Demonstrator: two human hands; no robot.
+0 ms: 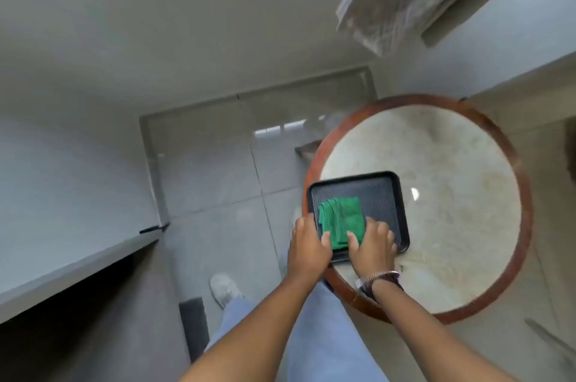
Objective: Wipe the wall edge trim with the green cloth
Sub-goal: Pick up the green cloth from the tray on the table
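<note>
While one round tabletop (442, 194) with a brown rim carries one black tray (386, 191) close to its near-left edge, most of its pale surface to the right and behind is free. One folded green cloth (341, 219) lies in the left part of the tray, between the two hands. The left hand (308, 246) grips the tray's left rim, thumb touching the cloth, and the right hand (372, 246) presses loosely curled fingers (353, 241) on the cloth's near-right corner.
</note>
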